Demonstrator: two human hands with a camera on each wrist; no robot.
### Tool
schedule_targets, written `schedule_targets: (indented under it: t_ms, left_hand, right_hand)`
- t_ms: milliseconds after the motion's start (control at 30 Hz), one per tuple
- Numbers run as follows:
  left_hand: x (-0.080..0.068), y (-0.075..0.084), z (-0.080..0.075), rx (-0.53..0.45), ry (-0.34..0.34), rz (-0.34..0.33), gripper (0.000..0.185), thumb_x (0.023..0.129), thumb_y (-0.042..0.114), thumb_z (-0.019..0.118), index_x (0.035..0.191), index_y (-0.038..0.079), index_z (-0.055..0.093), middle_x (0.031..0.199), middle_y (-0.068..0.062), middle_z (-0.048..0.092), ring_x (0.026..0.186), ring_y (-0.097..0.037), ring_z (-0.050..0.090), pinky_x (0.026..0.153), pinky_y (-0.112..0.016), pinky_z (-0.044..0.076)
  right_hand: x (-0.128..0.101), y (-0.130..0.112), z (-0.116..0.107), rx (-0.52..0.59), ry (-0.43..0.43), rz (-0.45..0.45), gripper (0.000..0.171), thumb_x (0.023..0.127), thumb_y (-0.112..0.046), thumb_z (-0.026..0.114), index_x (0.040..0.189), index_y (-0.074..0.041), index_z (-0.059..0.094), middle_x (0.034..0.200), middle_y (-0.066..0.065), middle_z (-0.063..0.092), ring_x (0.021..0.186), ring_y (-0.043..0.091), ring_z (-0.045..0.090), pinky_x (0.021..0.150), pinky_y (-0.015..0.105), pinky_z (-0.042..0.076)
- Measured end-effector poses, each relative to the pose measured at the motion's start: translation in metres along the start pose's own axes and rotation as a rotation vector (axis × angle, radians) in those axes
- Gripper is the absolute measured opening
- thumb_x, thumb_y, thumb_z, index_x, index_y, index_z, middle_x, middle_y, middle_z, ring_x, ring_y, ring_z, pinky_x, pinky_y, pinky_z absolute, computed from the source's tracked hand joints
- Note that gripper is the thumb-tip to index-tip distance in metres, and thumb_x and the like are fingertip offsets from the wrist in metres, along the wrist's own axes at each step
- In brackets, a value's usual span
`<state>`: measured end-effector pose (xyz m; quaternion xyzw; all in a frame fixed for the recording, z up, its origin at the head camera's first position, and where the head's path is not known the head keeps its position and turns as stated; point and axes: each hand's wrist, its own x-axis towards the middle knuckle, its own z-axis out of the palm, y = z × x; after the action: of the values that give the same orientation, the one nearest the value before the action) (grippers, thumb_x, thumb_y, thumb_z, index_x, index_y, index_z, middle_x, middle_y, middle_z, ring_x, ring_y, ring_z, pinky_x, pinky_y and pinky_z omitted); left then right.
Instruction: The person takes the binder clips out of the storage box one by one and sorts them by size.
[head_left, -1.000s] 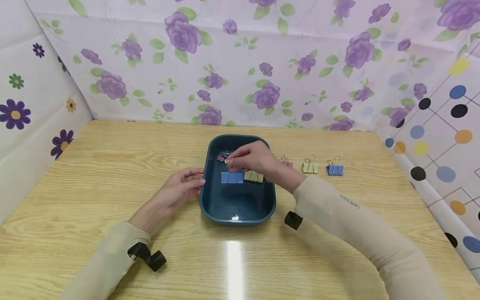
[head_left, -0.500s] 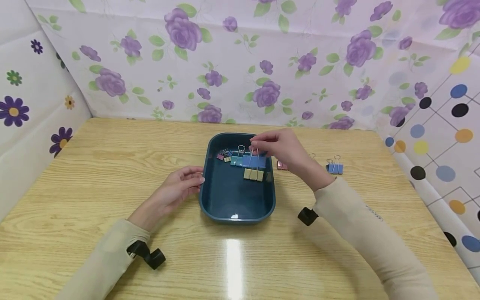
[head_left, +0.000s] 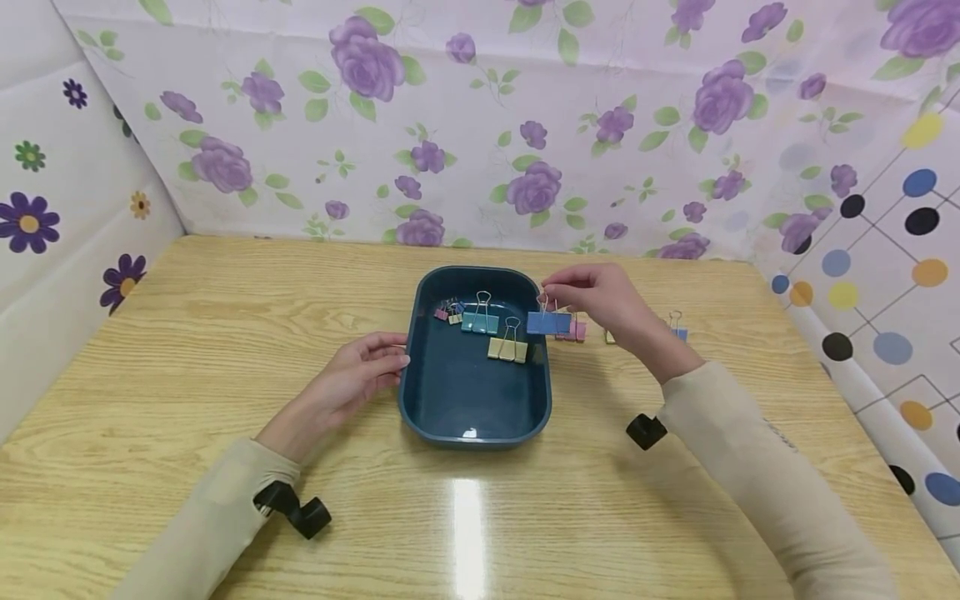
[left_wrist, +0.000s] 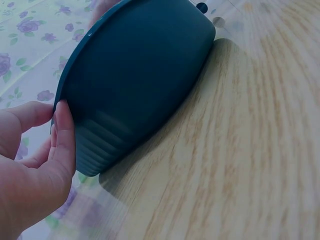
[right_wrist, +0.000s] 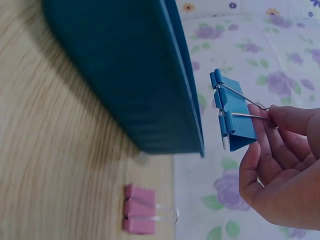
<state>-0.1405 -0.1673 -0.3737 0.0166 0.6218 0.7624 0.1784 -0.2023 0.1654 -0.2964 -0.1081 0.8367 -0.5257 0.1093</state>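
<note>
In the head view my right hand (head_left: 600, 296) pinches the wire handle of a blue binder clip (head_left: 549, 322). The clip hangs over the right rim of a dark teal plastic bin (head_left: 468, 438), also seen in the right wrist view (right_wrist: 232, 107). My left hand (head_left: 358, 379) grips the bin's left rim between thumb and fingers, as the left wrist view shows. Inside the bin stand a teal binder clip (head_left: 480, 322) and a yellow binder clip (head_left: 507, 350). Several tiny clips (head_left: 450, 312) lie in its back left corner.
Right of the bin, a pink binder clip (right_wrist: 141, 210) stands on the wooden table (head_left: 225, 333). Beyond it are a yellow clip (head_left: 610, 337), mostly hidden by my right hand, and a partly covered blue clip (head_left: 681, 332). A floral cloth (head_left: 465, 125) hangs behind the table.
My right hand has lifted the blue binder clip from over the bin's middle and carried it rightward to the right rim. The left hand stays on the left rim.
</note>
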Motion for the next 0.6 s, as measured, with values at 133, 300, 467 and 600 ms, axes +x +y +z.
schedule_targets:
  t_ms: [133, 300, 467, 600]
  left_hand:
    - [0.000, 0.000, 0.001, -0.006, -0.003, 0.000, 0.041, 0.096, -0.005, 0.052, 0.133, -0.014, 0.037, 0.098, -0.006, 0.058, 0.083, -0.011, 0.059, 0.076, -0.022, 0.052]
    - [0.000, 0.000, 0.001, -0.011, 0.002, -0.001, 0.040, 0.096, -0.005, 0.052, 0.133, -0.013, 0.037, 0.099, -0.006, 0.057, 0.083, -0.011, 0.059, 0.076, -0.022, 0.052]
    - [0.000, 0.000, 0.000, -0.003, 0.005, -0.003, 0.040, 0.096, -0.004, 0.052, 0.132, -0.012, 0.038, 0.100, -0.007, 0.057, 0.083, -0.011, 0.059, 0.076, -0.022, 0.052]
    - [0.000, 0.000, 0.000, 0.000, 0.004, -0.002, 0.041, 0.096, -0.004, 0.052, 0.133, -0.012, 0.037, 0.101, -0.007, 0.057, 0.083, -0.010, 0.059, 0.076, -0.022, 0.051]
  right_hand:
    - [-0.002, 0.009, -0.006, -0.007, 0.007, 0.006, 0.027, 0.096, -0.018, 0.062, 0.114, 0.002, 0.066, 0.097, 0.013, 0.068, 0.093, 0.024, 0.063, 0.092, 0.038, 0.049]
    - [-0.006, 0.020, -0.011, -0.014, -0.005, 0.030, 0.028, 0.097, -0.018, 0.061, 0.114, 0.003, 0.065, 0.102, 0.016, 0.068, 0.091, 0.022, 0.065, 0.092, 0.039, 0.050]
    - [-0.009, 0.030, -0.017, -0.035, -0.004, 0.065, 0.031, 0.097, -0.022, 0.060, 0.117, 0.003, 0.064, 0.105, 0.016, 0.067, 0.095, 0.024, 0.063, 0.091, 0.039, 0.049]
    - [-0.014, 0.037, -0.021, -0.046, -0.002, 0.095, 0.034, 0.097, -0.023, 0.060, 0.119, 0.003, 0.064, 0.105, 0.014, 0.067, 0.097, 0.025, 0.062, 0.093, 0.043, 0.048]
